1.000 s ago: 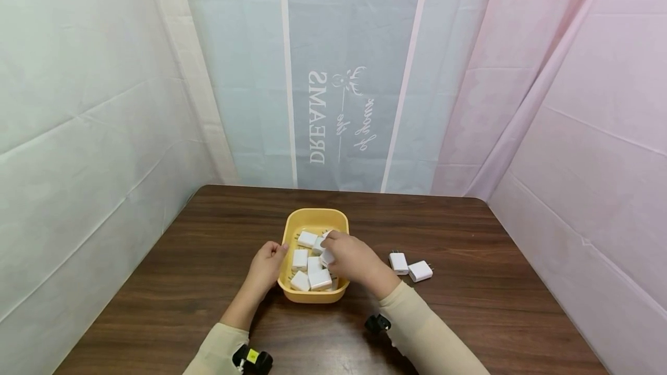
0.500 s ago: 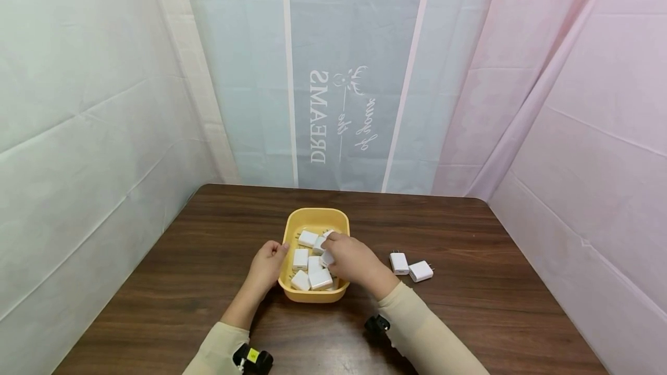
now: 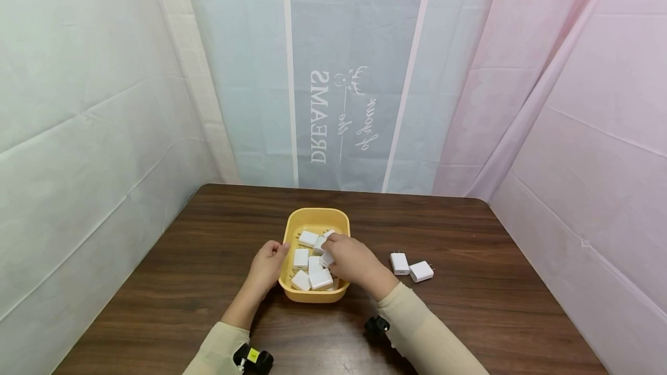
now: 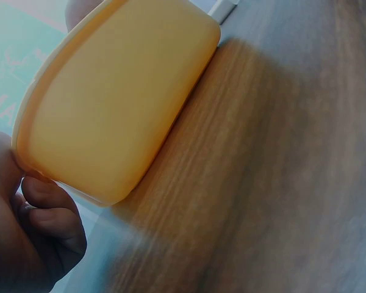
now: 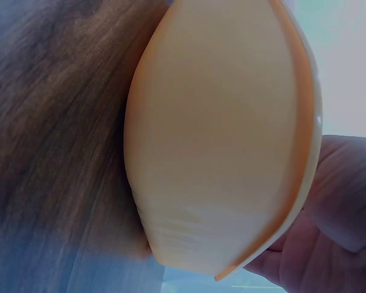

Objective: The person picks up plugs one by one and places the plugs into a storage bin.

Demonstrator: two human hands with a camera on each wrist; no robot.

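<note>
A yellow plastic bin stands on the table with several white plug-in chargers lying loose inside. My left hand pinches the bin's left rim between thumb and curled fingers; the left wrist view shows this hand at the corner of the bin's outer wall. Reaching over the right rim, my right hand holds a white charger low among the others. In the right wrist view the bin's wall hides that charger and the fingertips of the hand.
Two more white chargers, one upright to the view and one turned sideways, lie on the dark wooden table right of the bin. Fabric curtains hang behind the table and along both sides.
</note>
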